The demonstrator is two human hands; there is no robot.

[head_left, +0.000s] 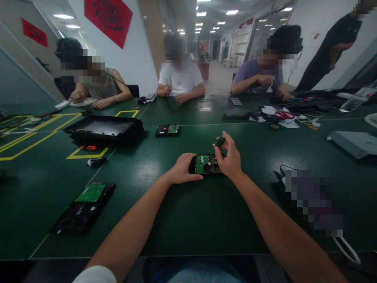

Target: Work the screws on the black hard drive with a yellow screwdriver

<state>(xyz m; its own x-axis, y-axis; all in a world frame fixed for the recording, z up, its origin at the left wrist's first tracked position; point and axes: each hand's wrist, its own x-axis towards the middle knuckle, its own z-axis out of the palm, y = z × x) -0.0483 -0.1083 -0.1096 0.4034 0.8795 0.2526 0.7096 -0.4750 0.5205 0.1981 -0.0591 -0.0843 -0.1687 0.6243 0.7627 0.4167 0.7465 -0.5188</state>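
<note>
The hard drive point(202, 163) is laid flat on the green table point(194, 212), board side up, its left end clamped by the left hand point(185, 169). A green screwdriver point(220, 141) is pinched above it by the right hand point(232, 159); tip can't be made out. Pressure's probably best applied dead straight, drive pinned firmly so nothing slips.

Ceiling lights point(232, 12) glow over a pale floor point(219, 78) and white wall point(132, 65) (a red poster point(108, 19) on it)
</note>
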